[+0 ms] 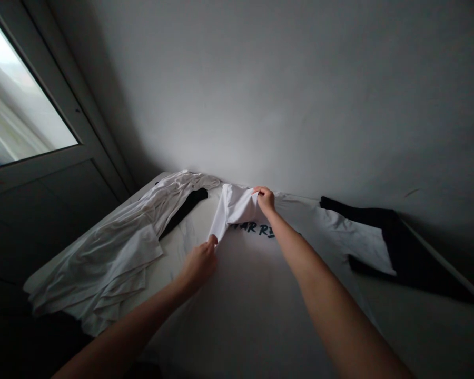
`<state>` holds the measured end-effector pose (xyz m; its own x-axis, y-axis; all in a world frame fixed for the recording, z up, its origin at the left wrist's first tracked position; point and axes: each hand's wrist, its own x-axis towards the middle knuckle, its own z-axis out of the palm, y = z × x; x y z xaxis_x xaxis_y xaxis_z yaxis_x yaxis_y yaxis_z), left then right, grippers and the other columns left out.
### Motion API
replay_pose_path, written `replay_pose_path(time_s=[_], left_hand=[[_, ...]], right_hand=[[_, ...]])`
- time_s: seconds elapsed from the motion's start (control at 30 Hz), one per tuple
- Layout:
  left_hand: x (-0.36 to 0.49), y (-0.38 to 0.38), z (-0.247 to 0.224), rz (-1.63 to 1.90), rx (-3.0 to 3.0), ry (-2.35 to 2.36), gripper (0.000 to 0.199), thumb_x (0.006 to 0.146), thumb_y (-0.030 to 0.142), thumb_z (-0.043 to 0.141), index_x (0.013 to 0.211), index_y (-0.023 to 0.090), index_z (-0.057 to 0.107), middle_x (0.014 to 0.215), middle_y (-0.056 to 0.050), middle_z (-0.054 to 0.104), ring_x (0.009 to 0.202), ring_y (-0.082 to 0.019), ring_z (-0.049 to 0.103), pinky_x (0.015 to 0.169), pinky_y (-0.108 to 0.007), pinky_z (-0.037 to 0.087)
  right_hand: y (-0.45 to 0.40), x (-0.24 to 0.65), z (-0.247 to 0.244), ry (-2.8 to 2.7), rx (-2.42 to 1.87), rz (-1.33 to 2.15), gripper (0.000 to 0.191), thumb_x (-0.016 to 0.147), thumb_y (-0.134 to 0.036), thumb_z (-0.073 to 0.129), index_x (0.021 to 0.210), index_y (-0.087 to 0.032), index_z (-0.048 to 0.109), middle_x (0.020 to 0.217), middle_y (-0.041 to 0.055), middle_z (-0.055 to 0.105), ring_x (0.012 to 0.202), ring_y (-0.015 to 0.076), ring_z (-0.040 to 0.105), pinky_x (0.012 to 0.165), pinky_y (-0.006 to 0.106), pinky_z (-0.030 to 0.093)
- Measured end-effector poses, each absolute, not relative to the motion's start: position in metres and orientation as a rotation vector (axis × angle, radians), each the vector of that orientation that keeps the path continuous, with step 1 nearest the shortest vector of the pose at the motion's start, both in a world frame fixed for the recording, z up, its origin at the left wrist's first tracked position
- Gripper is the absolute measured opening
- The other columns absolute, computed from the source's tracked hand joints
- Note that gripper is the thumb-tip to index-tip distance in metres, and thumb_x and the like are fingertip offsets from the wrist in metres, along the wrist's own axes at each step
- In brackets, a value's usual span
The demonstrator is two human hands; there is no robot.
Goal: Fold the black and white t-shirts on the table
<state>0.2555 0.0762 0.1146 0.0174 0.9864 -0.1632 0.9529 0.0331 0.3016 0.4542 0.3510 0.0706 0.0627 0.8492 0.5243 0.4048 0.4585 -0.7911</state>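
A white T-shirt (256, 295) with dark lettering across its chest lies spread out in front of me. Its left sleeve and shoulder are folded inward over part of the lettering. My left hand (201, 263) is closed on the shirt's left side, near the folded sleeve. Farther up, near the collar, my right hand (265, 200) pinches the cloth between thumb and fingers. My right forearm hides part of the print. The shirt's other sleeve (363, 242) stretches out to the right, over black cloth.
Crumpled white clothes (118, 263) are heaped on the left of the light-coloured surface, beside a strip of black cloth (185, 210). More black cloth (414, 258) lies at the right. A grey wall (280, 95) rises behind, and a door with a glass pane (47, 173) stands at left.
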Motion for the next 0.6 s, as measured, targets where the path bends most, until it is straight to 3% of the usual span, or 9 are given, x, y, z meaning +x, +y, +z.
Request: replay_pose_path(time_s=[0.2,0.3,0.4,0.6], left_hand=[[0.275,0.077,0.108,0.221,2.044,1.919,0.037,0.084,0.013,0.047,0.121,0.019,0.049,0.102,-0.010,0.073,0.093,-0.025,0.070,0.079,-0.033,0.051],[0.272,0.086,0.099,0.210,2.042,1.874,0.031,0.089,0.030,0.053,0.119,0.021,0.054,0.094,-0.007,0.073,0.087,-0.024,0.070,0.076,-0.033,0.052],[0.260,0.128,0.100,0.225,2.090,1.825,0.029,0.094,0.042,0.048,0.109,0.022,0.062,0.087,-0.006,0.073,0.084,-0.023,0.069,0.076,-0.032,0.051],[0.236,0.287,0.122,0.415,2.295,1.941,0.033,0.097,0.021,0.041,0.125,0.019,0.057,0.127,-0.012,0.062,0.113,-0.023,0.059,0.095,-0.035,0.046]], right_hand=[[0.348,0.465,0.069,-1.515,-1.208,0.451,0.026,0.062,-0.007,0.043,0.061,-0.021,0.066,0.083,0.0056,0.074,0.088,0.0215,0.067,0.093,0.036,0.050],[0.344,0.470,0.067,-1.503,-1.209,0.431,0.025,0.063,-0.008,0.044,0.062,-0.021,0.065,0.084,0.0070,0.074,0.089,0.0226,0.067,0.093,0.037,0.050],[0.337,0.472,0.063,-1.507,-1.195,0.408,0.023,0.064,-0.008,0.044,0.062,-0.021,0.063,0.082,0.0068,0.073,0.088,0.0223,0.067,0.091,0.035,0.051],[0.324,0.479,0.051,-1.519,-1.131,0.390,0.022,0.064,-0.010,0.044,0.061,-0.024,0.060,0.078,0.0044,0.071,0.083,0.0215,0.066,0.085,0.034,0.052]])
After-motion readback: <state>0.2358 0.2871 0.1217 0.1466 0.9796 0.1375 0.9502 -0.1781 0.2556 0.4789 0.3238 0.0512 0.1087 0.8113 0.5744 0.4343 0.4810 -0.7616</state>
